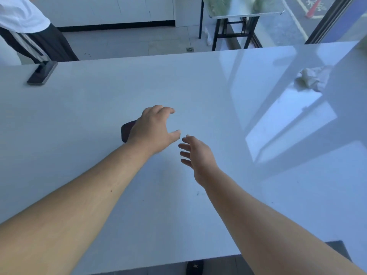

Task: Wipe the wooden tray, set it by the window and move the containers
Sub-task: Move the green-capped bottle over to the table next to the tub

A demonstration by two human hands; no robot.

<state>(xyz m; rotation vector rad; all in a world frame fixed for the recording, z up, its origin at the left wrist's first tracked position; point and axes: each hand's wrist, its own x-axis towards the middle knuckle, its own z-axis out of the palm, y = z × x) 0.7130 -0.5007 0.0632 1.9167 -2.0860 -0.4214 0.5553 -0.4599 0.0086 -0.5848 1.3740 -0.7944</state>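
Both my arms reach out over a glossy white table [79, 120]. My left hand [153, 130] hovers near the table's middle with its fingers spread and nothing in it. It partly covers a small dark object [127, 130] lying flat on the table. My right hand [196, 155] is just to the right and nearer to me, fingers apart and empty. A crumpled white cloth [312, 78] lies at the far right of the table. No wooden tray or containers are in view.
A dark phone [42, 72] lies at the table's far left corner. A person in a white shirt and dark trousers [29, 30] stands beyond it. A folding table [238, 18] stands by the window at the back right.
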